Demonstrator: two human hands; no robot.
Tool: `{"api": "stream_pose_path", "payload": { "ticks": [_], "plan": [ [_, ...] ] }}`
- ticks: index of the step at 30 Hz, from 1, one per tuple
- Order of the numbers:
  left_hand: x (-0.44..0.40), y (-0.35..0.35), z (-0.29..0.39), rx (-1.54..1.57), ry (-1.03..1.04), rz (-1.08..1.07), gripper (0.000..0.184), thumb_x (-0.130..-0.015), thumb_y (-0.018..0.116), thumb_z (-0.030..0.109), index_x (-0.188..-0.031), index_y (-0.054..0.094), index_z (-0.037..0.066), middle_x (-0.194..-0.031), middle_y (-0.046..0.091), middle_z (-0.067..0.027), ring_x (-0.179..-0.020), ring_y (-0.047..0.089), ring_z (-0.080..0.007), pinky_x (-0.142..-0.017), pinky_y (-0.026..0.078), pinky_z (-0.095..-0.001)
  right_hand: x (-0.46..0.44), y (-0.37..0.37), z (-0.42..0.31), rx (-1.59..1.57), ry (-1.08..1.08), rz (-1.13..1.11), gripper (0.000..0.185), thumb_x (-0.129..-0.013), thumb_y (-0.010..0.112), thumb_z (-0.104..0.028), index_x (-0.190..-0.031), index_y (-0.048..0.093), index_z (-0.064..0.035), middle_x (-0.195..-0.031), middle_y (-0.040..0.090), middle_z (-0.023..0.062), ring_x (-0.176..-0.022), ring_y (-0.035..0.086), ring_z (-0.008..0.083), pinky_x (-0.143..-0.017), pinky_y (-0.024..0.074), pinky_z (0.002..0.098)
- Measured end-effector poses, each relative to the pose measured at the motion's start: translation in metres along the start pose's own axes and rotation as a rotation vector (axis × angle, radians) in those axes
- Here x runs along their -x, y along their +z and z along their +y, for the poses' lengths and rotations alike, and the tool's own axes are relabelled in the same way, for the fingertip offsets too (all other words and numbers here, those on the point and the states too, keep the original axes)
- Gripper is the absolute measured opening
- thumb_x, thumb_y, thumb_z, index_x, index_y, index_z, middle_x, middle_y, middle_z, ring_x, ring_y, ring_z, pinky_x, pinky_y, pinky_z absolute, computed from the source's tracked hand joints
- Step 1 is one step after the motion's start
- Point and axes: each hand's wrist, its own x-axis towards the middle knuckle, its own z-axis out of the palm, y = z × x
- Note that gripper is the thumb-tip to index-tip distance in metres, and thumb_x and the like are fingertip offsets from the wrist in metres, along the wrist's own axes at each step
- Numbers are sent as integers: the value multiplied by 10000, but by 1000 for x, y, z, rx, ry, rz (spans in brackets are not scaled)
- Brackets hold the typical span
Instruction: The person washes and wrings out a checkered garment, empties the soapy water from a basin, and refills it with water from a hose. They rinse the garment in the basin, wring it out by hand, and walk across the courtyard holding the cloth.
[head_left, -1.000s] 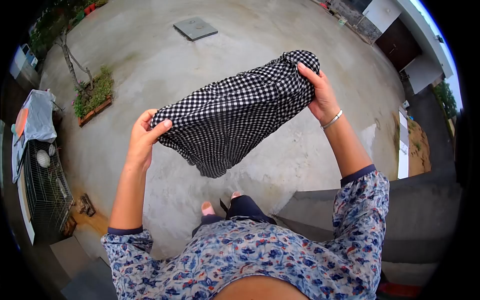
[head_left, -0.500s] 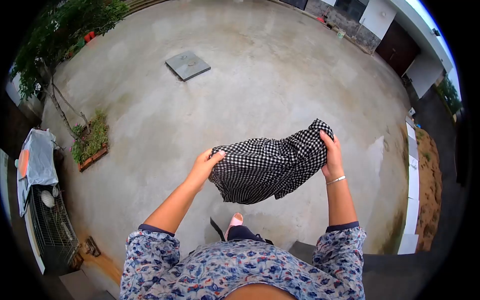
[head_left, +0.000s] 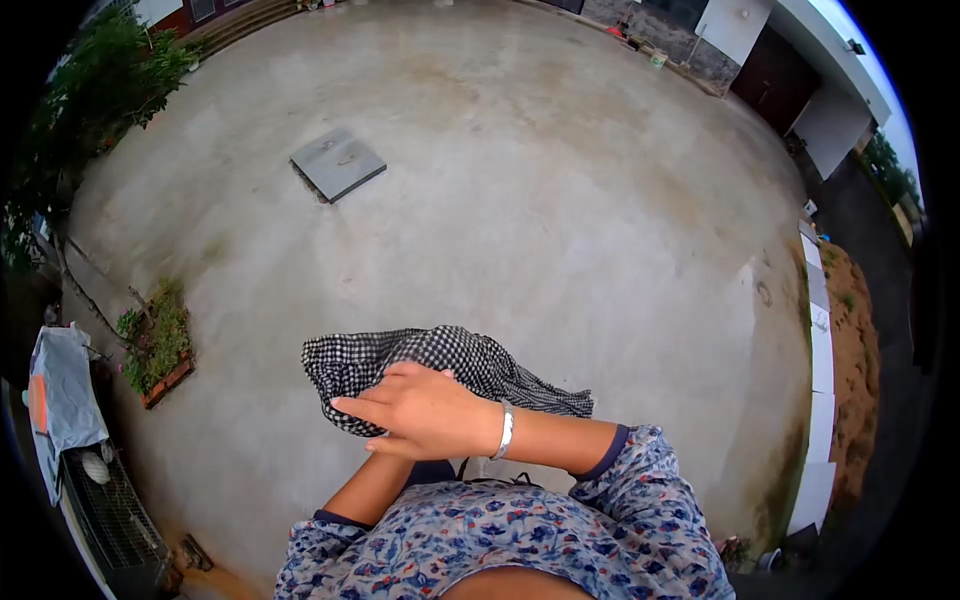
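Note:
A black-and-white checked cloth (head_left: 460,362) is bunched in front of my body, with its narrow end trailing to the right. My right hand (head_left: 415,408) lies across the near side of the cloth, its fingers pointing left and somewhat spread. A silver bracelet (head_left: 505,430) circles the right wrist. The left forearm (head_left: 370,488) rises beneath the right hand; my left hand is hidden behind the right hand and the cloth.
A square slab (head_left: 338,164) lies on the concrete ground (head_left: 560,230). At the left are a brick-edged planter (head_left: 168,382) and a wire cage (head_left: 115,510) under a grey cover (head_left: 75,390). White panels (head_left: 820,350) border soil at the right.
The cloth, earlier stretched between both hands, is now gathered lower and further left. My right hand has crossed over to the left, above the left arm. The view has shifted.

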Motion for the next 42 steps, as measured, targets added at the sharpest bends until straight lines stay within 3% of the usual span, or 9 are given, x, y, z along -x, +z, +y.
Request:
{"api": "stream_pose_path", "payload": {
  "ticks": [3,5,7,13,14,16,30,33,42],
  "plan": [
    [-43,-38,44,-184,158,136,472,-911,517,289,-1257,467,-29,-1312,464,-129,-1181,464,-216,-994,371,-353,-19,-50,32,28,19,315,430,-843,628,-220,-1246,544,-98,-1164,607,87,-1008,593,248,-877,453,356],
    [-72,-67,71,271,-129,511,381,-897,536,210,-1183,529,-42,-1214,550,-116,-1091,530,-211,-976,386,-341,-19,-73,77,-320,146,275,383,-888,594,-217,-1251,556,-103,-1146,625,93,-1020,603,226,-885,468,352],
    [-95,-82,99,300,-47,593,333,-863,585,138,-1152,561,-27,-1142,591,-86,-1035,561,-198,-944,413,-337,-1,-83,109,-776,491,13,387,-933,548,-237,-1294,522,-101,-1143,631,99,-1038,607,224,-892,475,333],
    [-146,-153,128,30,104,774,458,-795,648,53,-1227,509,-7,-1194,555,-85,-1083,532,-188,-963,400,-325,44,-46,182,-408,902,-610,643,-937,364,-566,-1300,511,-56,-1252,555,201,-1152,541,296,-993,387,336],
    [-153,-156,130,30,145,821,494,-795,650,67,-1253,485,-15,-1225,537,-95,-1116,518,-198,-980,386,-329,54,-37,185,-411,895,-601,643,-937,364,-566,-1300,511,-56,-1252,555,201,-1152,541,296,-993,387,336],
    [-181,-169,145,9,184,844,481,-813,629,98,-1253,481,-30,-1226,539,-101,-1122,520,-208,-985,385,-335,58,-29,210,-930,980,-406,673,-929,379,-577,-1290,513,-25,-1257,550,205,-1177,516,306,-1011,367,324],
    [-416,-220,188,-160,448,1117,487,-888,584,309,-1229,528,-35,-1243,541,-113,-1127,520,-211,-980,395,-339,-3,-180,470,-846,846,-601,638,-934,382,-560,-1244,561,-32,-1241,565,196,-1140,536,295,-984,389,333],
    [-441,-214,192,-171,486,1203,477,-892,584,296,-1227,527,-38,-1252,537,-116,-1132,523,-216,-984,394,-339,-20,-203,511,-839,712,-690,766,-903,343,-645,-1204,570,22,-1195,578,221,-1102,539,305,-984,378,340],
    [-547,-243,189,-196,502,1156,465,-895,572,239,-1253,489,-47,-1240,543,-131,-1125,530,-231,-978,408,-359,-97,-255,653,-829,576,-815,652,-936,340,-588,-1179,570,-29,-1128,600,146,-1042,541,247,-931,389,322]
  ]
}}
